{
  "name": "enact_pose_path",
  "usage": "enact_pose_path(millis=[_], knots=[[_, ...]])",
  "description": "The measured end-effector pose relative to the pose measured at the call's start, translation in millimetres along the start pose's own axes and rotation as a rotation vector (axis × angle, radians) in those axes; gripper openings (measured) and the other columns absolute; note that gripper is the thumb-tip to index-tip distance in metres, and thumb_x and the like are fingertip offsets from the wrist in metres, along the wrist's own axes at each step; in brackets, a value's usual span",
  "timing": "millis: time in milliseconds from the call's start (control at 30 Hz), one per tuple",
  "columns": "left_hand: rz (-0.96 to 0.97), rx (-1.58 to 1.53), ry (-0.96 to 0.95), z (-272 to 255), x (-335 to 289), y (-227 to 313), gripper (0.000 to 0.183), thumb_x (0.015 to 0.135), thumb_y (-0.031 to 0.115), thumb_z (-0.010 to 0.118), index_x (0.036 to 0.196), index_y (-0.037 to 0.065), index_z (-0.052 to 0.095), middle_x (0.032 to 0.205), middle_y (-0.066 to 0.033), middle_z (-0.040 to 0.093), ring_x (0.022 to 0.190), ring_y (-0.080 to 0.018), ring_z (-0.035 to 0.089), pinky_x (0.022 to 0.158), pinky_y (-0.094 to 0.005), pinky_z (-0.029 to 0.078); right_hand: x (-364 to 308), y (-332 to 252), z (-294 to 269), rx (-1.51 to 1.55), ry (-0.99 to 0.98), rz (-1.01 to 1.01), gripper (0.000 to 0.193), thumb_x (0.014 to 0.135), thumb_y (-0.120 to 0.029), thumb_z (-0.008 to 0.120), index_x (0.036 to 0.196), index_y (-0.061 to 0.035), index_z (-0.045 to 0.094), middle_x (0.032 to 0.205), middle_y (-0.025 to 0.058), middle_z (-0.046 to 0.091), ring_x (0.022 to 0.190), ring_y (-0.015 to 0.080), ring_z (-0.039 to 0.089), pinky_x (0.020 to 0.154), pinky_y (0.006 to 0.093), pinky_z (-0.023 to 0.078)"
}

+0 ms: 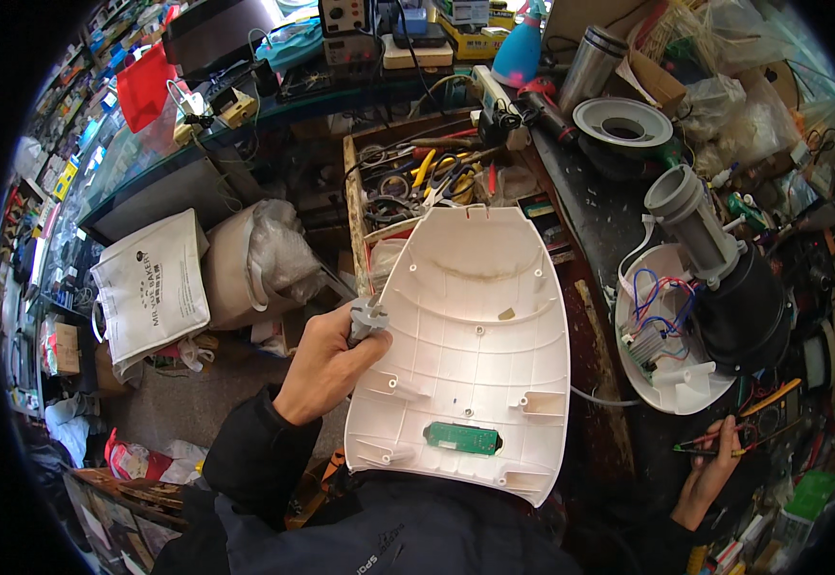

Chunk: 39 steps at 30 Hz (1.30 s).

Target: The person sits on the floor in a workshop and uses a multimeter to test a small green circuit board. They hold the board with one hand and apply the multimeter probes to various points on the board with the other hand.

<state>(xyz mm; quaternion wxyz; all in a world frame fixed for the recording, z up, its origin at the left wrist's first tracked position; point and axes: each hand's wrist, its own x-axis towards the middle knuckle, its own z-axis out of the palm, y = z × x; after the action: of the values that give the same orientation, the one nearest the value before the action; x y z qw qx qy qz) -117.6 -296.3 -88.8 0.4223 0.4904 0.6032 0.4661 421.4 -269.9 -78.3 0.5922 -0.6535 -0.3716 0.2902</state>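
Observation:
A white plastic housing shell [508, 355] lies hollow side up over my lap, its upper end against the open drawer. A small green circuit board [463, 438] sits near its lower end. At the shell's left edge, my left hand [326, 359] is closed on a small grey ribbed plastic part [367, 318]. Over the dark bench at the lower right, my right hand [709, 474] has its fingers closed round a thin tool [690, 448] with green and red parts; its exact kind is not clear. Close above that hand lies an orange-handled tool [772, 396].
An open wooden drawer [353, 206] holds pliers and scissors. On the right bench stand a white base with wires [642, 335], a grey tube [690, 216], a grey ring [621, 125] and a metal flask [592, 67]. A white cloth bag [154, 287] stands left.

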Motion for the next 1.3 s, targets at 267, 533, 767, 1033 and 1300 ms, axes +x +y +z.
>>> enact_pose_path(millis=[267, 533, 767, 1033, 1300], knots=[[-0.045, -0.149, 0.090, -11, 20, 2, 0.010, 0.102, 0.005, 0.070, 0.107, -0.003, 0.071, 0.096, 0.0035, 0.068, 0.086, -0.0066, 0.058, 0.076, -0.0271, 0.049, -5, -6, 7, -0.046, 0.034, 0.049, 0.039, 0.114, -0.038, 0.067, 0.086, -0.0114, 0.062, 0.068, -0.0049, 0.052, 0.055, 0.0034, 0.049, 0.044, 0.0204, 0.028], [0.030, -0.519, 0.128, -27, 100, 33, 0.027, 0.104, 0.010, 0.065, 0.125, -0.006, 0.072, 0.112, -0.0077, 0.079, 0.094, -0.0154, 0.074, 0.085, -0.0300, 0.058, -5, -5, 5, 0.007, -0.001, 0.083, 0.038, 0.113, -0.038, 0.068, 0.087, -0.0108, 0.063, 0.069, -0.0040, 0.053, 0.055, 0.0046, 0.049, 0.044, 0.0203, 0.031], [0.087, -0.536, -0.098, -6, 188, 142, 0.019, 0.109, 0.021, 0.067, 0.108, 0.002, 0.070, 0.080, -0.0001, 0.068, 0.053, -0.0084, 0.059, 0.045, -0.0225, 0.040, -1, 7, -2, 0.061, -0.049, 0.046, 0.036, 0.112, -0.033, 0.069, 0.086, -0.0078, 0.069, 0.067, -0.0010, 0.060, 0.055, 0.0059, 0.055, 0.043, 0.0210, 0.034], [0.166, -0.432, -0.375, 109, 295, 250, 0.024, 0.109, 0.019, 0.069, 0.109, -0.004, 0.073, 0.093, -0.0109, 0.079, 0.057, -0.0097, 0.061, 0.049, -0.0206, 0.046, -12, -13, 6, 0.012, -0.060, 0.096, 0.039, 0.112, -0.032, 0.068, 0.082, -0.0074, 0.067, 0.067, -0.0007, 0.058, 0.056, 0.0069, 0.053, 0.046, 0.0233, 0.036], [0.225, -0.139, -0.279, 260, 373, 247, 0.027, 0.102, 0.015, 0.069, 0.095, -0.012, 0.072, 0.085, -0.0242, 0.080, 0.049, -0.0184, 0.066, 0.040, -0.0300, 0.038, -23, -29, 7, 0.026, -0.144, 0.049, 0.039, 0.116, -0.034, 0.067, 0.087, -0.0087, 0.074, 0.067, -0.0053, 0.060, 0.060, 0.0031, 0.050, 0.054, 0.0255, 0.034]])
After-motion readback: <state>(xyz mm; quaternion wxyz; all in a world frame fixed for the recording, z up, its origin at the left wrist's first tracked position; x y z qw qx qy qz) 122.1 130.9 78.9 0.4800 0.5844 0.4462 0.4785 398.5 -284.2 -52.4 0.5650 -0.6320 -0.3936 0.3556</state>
